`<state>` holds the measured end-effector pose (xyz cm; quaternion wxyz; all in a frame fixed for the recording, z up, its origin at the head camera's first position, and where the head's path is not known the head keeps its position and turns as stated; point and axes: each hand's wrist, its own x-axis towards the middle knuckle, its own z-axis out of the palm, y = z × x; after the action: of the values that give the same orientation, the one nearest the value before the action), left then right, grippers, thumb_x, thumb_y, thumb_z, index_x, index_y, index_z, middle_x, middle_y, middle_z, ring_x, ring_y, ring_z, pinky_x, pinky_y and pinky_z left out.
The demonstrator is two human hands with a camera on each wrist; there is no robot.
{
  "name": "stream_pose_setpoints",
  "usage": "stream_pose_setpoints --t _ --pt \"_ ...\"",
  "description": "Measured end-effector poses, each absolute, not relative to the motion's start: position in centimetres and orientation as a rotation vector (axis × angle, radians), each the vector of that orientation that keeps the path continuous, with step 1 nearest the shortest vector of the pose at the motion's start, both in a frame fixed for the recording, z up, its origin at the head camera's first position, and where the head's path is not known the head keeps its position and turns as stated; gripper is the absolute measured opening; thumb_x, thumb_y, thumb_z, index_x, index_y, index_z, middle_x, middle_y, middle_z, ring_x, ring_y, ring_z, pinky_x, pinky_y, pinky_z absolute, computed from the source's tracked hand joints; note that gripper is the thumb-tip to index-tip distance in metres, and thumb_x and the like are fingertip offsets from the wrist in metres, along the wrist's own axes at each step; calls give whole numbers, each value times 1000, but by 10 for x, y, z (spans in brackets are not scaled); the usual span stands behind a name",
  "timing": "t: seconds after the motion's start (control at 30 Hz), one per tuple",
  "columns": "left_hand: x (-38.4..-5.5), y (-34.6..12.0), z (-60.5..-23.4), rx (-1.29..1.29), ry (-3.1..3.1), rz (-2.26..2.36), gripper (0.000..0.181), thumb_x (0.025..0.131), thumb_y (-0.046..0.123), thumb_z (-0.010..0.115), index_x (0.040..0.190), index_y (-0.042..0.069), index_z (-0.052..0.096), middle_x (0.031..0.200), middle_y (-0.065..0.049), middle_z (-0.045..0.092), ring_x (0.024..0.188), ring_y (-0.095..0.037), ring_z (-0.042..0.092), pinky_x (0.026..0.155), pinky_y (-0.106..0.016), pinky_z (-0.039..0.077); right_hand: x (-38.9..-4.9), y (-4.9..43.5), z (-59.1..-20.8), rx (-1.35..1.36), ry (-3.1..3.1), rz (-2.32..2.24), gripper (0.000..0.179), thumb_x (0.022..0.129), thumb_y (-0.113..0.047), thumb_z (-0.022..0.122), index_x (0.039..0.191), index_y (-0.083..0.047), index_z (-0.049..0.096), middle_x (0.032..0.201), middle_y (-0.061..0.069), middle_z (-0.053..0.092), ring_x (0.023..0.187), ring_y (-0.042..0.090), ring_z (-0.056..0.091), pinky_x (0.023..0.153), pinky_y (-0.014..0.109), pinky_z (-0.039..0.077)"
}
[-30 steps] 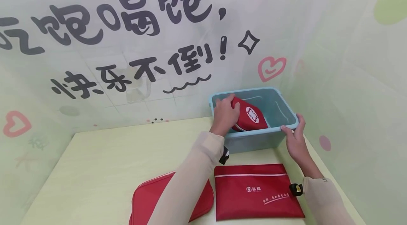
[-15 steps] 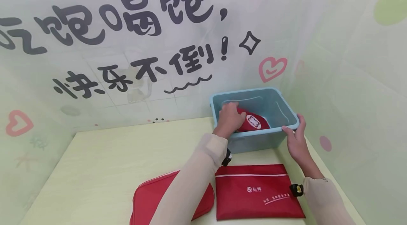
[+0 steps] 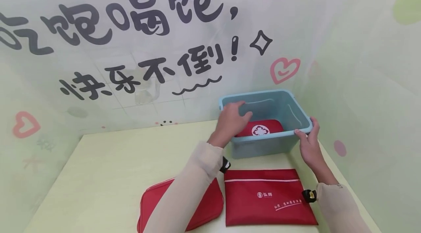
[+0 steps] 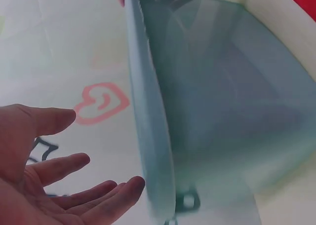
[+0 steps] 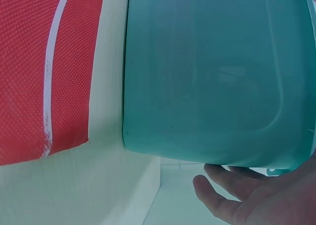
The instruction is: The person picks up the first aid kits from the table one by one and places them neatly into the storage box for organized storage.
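Observation:
A blue plastic bin (image 3: 263, 147) stands at the back right of the table. Inside lies a small red pouch (image 3: 274, 126) with a white round emblem, flat near the front wall. Over the bin's left part hovers my left hand (image 3: 230, 121), its fingers spread and holding nothing; the left wrist view also shows this left hand (image 4: 64, 180) beside the bin's rim (image 4: 148, 111). My right hand (image 3: 310, 147) grips the bin's front right corner, thumb on the rim and fingers along the side. In the right wrist view, the right hand (image 5: 266, 195) touches the bin wall (image 5: 207, 77).
A flat red zip pouch (image 3: 263, 207) with white print lies in front of the bin. Left of it is another red case (image 3: 207, 207), partly covered by my left sleeve. A printed wall (image 3: 187, 105) rises behind the table (image 3: 125, 167), and another wall (image 3: 371, 116) stands close on the right.
My left hand has lowered the red emblem pouch into the bin, let it go and risen slightly. The pouch went from tilted to lying flat. My right hand stays on the bin's corner.

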<state>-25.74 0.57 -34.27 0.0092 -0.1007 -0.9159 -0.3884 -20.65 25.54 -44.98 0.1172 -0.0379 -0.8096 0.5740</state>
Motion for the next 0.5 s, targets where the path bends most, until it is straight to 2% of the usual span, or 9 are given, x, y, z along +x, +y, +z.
stream_pose_setpoints --t 0.07,0.13,0.3,0.37,0.5 --pt "-257 -8 -341 -298 -2845 -1203 52 96 29 65 144 11 54 143 -7 54 124 -25 53 96 -42 52 -207 256 -451 -108 -2370 1684 72 106 -25 41 157 -24 -10 158 23 11 140 47 17 108 72 25" --pt "-256 -24 -341 -282 -2829 -1195 51 96 29 64 143 10 55 134 -10 59 113 -25 56 87 -40 54 -209 257 -452 -106 -2369 1686 72 106 -24 40 157 -23 -10 157 24 12 139 46 17 108 72 25" --pt "-252 -64 -344 -203 -2792 -1187 50 96 31 63 141 10 57 132 -12 60 119 -28 55 96 -45 50 -212 260 -452 -102 -2368 1696 70 106 -21 37 157 -20 -11 157 26 11 140 47 16 108 72 24" --pt "-247 -81 -347 -174 -2777 -1187 51 96 32 63 141 9 57 140 -13 56 128 -31 51 104 -49 45 -212 260 -452 -99 -2364 1701 70 106 -20 37 157 -20 -11 158 26 10 140 48 16 109 72 23" --pt "-236 -115 -354 -144 -2773 -1154 51 96 32 63 141 9 57 140 -17 55 122 -36 57 97 -51 49 -211 259 -453 -92 -2361 1699 71 106 -21 39 157 -22 -11 158 24 10 141 46 16 109 71 23"
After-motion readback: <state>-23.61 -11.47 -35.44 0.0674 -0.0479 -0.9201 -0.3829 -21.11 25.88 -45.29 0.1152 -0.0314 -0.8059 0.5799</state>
